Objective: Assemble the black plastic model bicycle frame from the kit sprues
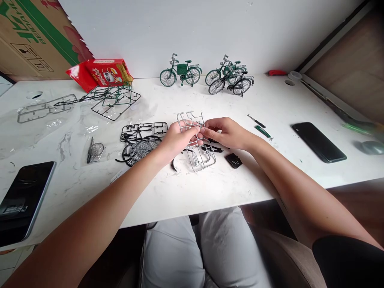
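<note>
Forearms (120,200) (288,176), silver sprue (195,158) btwn hands (177,141) (229,134)

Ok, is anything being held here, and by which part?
Yes, the silver frame: the left hand grips it across its upper-middle part. The right hand's fingertips are at its right edge; their grip is unclear.

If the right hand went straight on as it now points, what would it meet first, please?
The right hand would probably meet the left hand first, near its thumb, though their exact depth is unclear.
</note>
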`<state>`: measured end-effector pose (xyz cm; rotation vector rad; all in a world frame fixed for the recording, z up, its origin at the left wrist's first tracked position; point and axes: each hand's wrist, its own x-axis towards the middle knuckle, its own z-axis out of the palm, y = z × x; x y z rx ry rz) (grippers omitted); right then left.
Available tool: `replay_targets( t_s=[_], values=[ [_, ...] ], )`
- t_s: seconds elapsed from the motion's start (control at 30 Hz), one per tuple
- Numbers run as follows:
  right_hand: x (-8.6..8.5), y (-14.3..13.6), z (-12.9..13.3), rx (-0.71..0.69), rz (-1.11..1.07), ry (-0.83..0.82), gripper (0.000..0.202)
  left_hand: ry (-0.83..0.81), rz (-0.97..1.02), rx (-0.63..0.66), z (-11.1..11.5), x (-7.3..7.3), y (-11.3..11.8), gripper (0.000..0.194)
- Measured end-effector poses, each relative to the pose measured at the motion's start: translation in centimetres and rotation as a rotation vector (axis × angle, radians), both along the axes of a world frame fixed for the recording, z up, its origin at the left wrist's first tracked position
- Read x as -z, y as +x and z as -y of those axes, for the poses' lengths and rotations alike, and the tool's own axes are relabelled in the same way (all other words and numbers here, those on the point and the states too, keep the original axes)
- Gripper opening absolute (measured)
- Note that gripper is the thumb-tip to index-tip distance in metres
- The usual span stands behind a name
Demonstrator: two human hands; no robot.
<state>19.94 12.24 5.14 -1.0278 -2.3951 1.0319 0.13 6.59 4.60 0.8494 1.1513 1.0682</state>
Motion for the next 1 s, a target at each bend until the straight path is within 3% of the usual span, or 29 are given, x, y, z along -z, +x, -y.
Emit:
replay_targets(
  t_s=[1.0],
  values=[
    [-0.6, -0.1, 0.22, 0.02, 0.059, -0.009, 0.04, 0.032, -0.028, 0.026, -0.37, 0.96, -0.07, 0.005]
  ],
)
